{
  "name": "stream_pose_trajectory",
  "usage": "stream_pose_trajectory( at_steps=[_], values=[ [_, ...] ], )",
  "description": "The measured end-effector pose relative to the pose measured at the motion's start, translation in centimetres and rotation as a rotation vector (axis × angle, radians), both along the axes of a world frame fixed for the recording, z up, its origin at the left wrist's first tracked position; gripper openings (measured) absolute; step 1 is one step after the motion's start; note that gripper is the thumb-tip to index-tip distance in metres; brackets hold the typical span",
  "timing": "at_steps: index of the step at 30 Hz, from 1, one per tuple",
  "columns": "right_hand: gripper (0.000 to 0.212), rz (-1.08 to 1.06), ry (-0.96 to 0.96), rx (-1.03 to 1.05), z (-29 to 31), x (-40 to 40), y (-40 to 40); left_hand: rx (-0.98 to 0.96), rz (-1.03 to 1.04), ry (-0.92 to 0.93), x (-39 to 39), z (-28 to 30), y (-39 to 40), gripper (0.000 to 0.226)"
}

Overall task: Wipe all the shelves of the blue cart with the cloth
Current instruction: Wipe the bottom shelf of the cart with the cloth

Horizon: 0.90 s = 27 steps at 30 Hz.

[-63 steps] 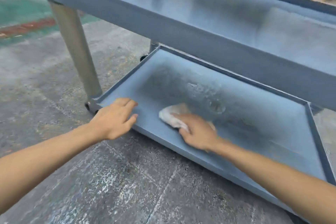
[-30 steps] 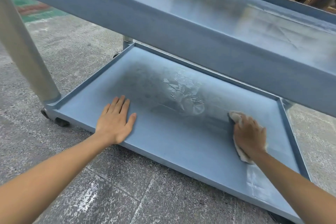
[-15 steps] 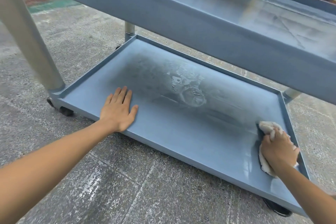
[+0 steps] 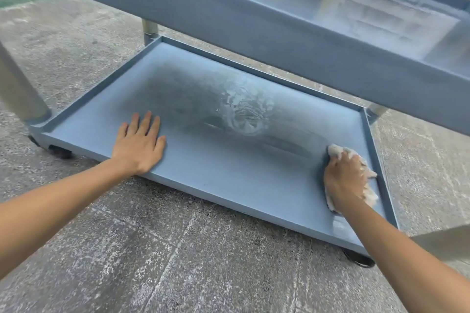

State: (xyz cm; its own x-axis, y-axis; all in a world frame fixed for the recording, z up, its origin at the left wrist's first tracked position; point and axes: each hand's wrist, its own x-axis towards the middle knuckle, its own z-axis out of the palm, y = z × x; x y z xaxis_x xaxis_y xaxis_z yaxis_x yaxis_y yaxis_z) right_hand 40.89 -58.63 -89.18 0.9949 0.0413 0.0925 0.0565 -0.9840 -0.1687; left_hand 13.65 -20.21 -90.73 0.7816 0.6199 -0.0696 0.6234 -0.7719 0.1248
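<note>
The blue cart's bottom shelf (image 4: 218,178) lies low over the floor, with a dusty grey patch and a whitish smear at its middle. My right hand (image 4: 342,180) presses a crumpled white cloth (image 4: 368,185) onto the shelf close to its right rim. My left hand (image 4: 140,145) rests flat, fingers spread, on the shelf's front left part. An upper shelf (image 4: 279,23) of the cart hangs over the back of the bottom one.
Grey metal legs stand at the cart's corners, one at the far left (image 4: 17,89) and one at the back (image 4: 150,30). A black caster (image 4: 358,259) sits under the front right corner. Rough grey concrete floor (image 4: 178,262) surrounds the cart.
My right hand slid the cloth from the shelf's left middle across to the right rim, then a little farther back along it. My left hand stayed flat on the front left.
</note>
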Motion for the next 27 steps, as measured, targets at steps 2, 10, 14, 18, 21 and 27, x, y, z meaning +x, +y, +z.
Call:
stream_pose_trajectory(
  at_steps=[2,10,14,18,21,27],
  values=[
    [0.046,0.005,0.009,0.009,-0.4,0.1,0.9,0.006,-0.012,-0.005,-0.1,-0.1,0.0,0.063],
    [0.047,0.311,0.097,-0.049,0.2,-5.7,11.5,0.024,-0.248,0.033,0.7,0.5,-1.2,0.063],
    [0.054,0.759,0.191,0.071,0.0,-12.8,16.7,-0.046,-0.238,0.012,3.2,0.3,-5.2,0.062],
    [0.06,0.828,0.188,0.062,0.2,-13.2,15.7,-0.158,-0.342,-0.13,6.0,1.0,-9.3,0.075],
    [0.06,0.867,0.172,0.079,0.2,-12.9,13.9,-0.095,-0.367,-0.099,5.6,-0.1,-9.6,0.078],
    [0.061,0.648,0.116,0.057,0.5,-10.5,5.0,0.001,-0.372,-0.029,5.5,-1.0,-9.3,0.081]
  ],
)
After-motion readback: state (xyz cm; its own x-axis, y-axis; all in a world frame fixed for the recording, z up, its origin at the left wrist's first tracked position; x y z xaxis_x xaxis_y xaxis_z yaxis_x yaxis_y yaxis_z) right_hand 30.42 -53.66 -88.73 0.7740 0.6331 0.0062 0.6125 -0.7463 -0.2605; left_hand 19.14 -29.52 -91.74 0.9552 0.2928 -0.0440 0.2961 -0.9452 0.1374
